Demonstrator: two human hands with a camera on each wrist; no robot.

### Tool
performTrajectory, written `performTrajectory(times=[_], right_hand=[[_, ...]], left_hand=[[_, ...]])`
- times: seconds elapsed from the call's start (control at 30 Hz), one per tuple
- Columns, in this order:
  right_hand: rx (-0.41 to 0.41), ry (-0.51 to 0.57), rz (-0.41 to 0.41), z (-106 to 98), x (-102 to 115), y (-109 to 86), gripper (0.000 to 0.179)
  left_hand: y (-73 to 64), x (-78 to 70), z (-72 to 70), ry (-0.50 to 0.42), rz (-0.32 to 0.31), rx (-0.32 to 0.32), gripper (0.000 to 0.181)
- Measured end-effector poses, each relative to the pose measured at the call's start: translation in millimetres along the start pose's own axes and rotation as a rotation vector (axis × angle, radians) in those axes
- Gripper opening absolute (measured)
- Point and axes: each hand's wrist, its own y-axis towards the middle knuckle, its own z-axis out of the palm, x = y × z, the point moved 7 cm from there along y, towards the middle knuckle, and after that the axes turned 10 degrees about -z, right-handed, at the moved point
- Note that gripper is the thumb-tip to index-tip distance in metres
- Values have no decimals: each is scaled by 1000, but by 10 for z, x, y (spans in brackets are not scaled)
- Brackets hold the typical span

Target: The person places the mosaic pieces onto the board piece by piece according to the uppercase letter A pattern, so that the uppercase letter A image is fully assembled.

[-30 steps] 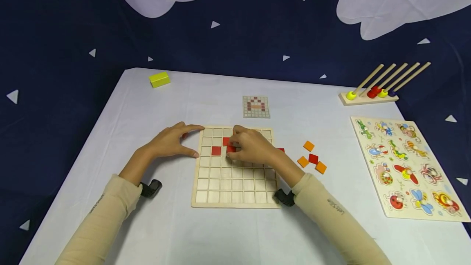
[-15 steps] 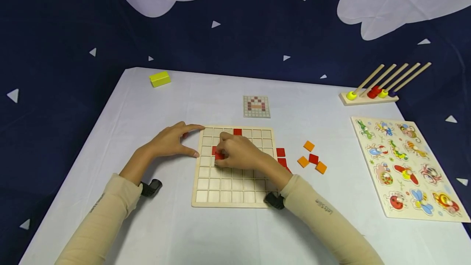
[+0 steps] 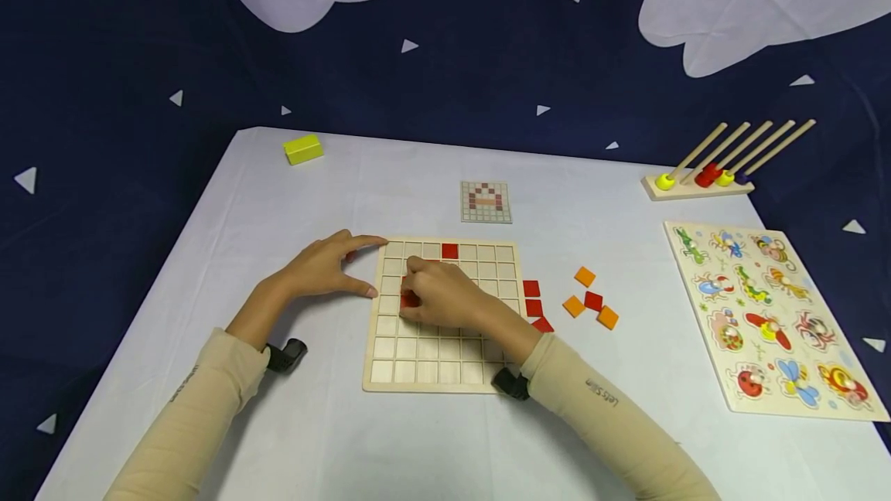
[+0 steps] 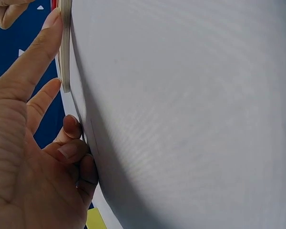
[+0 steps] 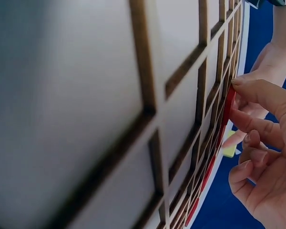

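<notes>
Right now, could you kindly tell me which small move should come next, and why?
I'd probably press the pinched red tile flat into the grid board: the right hand holds it, it seems raised above the grid lines in the right wrist view, and the left hand touches the board's left edge.

1. In the head view, bright, even light covers the white table [image 3: 334,439], while the backdrop [image 3: 125,176] looks deep and dark.
2. Soft shadows lie beside both sleeves [image 3: 188,416] and below the right hand [image 3: 445,292] on the grid board [image 3: 418,388].
3. The left wrist view is greyer; a smooth shadow curves across the table by the left hand [image 4: 28,157].
4. In the right wrist view, the nearest cells blur out of focus.
</notes>
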Motion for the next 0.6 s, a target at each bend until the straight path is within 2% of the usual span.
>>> performTrajectory(times=[0.3,0.6], right_hand=[[-3,-33,8,8,22,6,21],[-6,-2,24,27,29,1,21]], left_hand=[[0,0,1,1,1,-4,90],[-2,0,6,1,-4,-1,90]])
